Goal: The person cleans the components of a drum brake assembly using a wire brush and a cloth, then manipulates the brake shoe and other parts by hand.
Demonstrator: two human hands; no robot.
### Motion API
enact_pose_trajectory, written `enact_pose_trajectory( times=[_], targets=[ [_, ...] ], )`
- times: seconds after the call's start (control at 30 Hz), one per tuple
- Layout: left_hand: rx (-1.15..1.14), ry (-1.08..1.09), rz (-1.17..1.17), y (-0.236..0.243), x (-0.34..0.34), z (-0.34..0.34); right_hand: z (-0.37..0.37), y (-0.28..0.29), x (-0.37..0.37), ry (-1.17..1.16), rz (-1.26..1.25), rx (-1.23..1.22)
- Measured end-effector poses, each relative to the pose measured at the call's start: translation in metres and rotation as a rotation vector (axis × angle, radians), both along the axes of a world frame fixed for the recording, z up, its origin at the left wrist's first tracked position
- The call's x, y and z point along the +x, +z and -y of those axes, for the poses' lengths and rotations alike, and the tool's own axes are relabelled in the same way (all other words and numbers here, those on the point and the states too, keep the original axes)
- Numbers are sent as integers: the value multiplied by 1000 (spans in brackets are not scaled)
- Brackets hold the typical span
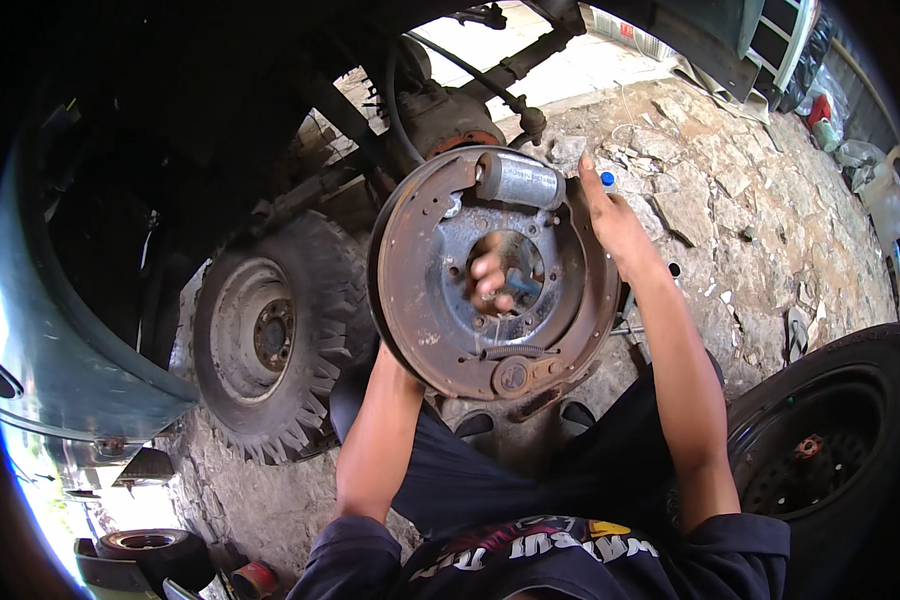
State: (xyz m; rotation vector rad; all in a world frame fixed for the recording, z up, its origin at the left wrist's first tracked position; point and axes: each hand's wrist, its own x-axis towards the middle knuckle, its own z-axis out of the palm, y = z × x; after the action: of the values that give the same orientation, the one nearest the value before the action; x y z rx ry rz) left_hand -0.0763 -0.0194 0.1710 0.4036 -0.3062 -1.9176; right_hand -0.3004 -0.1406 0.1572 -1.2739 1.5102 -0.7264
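Brake assembly (515,328), round, rusted: being held above the stone floor (760,215). Silver cylinder (520,182): sitting along its upper edge. Right hand (610,220): grasping its right rim. Left hand (488,278): showing blurred through its open centre; cannot tell whether gripping. Treaded wheel (238,330): standing at left.

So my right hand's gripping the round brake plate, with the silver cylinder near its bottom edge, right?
Not quite: in the head view, the silver cylinder sits near the top edge, not the bottom. Your right hand does grip the round brake plate.
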Motion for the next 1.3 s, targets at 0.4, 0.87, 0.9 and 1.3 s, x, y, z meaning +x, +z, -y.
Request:
enact_pose_trajectory(
  times=[0.4, 0.87, 0.9, 1.3],
  targets=[
    [-8, 403, 777, -23, 27, 29, 7, 1, -15, -34, -64, -269],
    [-149, 671, 1566, -38, 26, 29, -3, -14, -11, -44, -320, -489],
    [-176, 693, 1587, -34, 26, 27, -4, -14, -9, -47, -279, -490],
    [-443, 782, 1541, -47, 20, 36, -14, -31, 4, -12, -157, -888]
  ],
)
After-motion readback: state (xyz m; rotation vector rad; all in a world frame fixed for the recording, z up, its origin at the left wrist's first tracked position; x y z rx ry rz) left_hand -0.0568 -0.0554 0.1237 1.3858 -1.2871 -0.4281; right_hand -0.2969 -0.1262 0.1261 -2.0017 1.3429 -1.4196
